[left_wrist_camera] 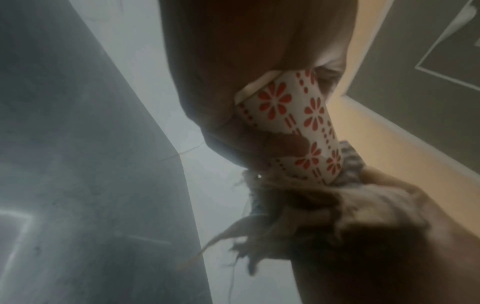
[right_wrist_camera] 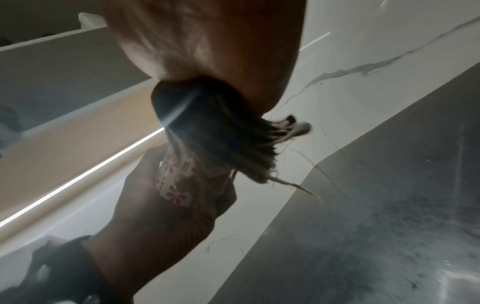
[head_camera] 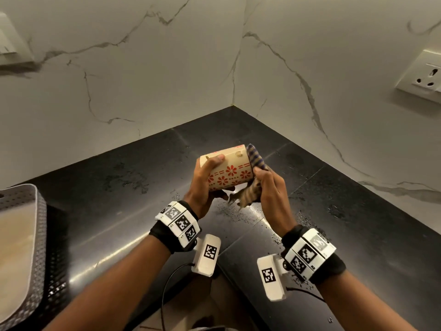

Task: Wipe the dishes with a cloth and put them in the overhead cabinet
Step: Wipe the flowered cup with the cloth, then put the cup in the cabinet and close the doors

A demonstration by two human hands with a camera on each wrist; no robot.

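A cream cup with red flowers (head_camera: 229, 172) lies on its side in the air above the black counter (head_camera: 124, 187). My left hand (head_camera: 210, 177) grips its base end, thumb on top and fingers underneath. My right hand (head_camera: 269, 187) holds a striped blue and tan cloth (head_camera: 256, 158) bunched against the cup's mouth end, frayed tails hanging below. In the left wrist view the cup (left_wrist_camera: 298, 123) runs down into the cloth (left_wrist_camera: 293, 195). In the right wrist view the dark cloth (right_wrist_camera: 215, 131) hangs from my palm over the cup (right_wrist_camera: 176, 183).
A grey perforated basket (head_camera: 28, 211) stands at the counter's left edge. Water drops speckle the counter round my hands. Marble walls meet in a corner (head_camera: 235, 103) behind, with a socket plate (head_camera: 424, 77) on the right wall.
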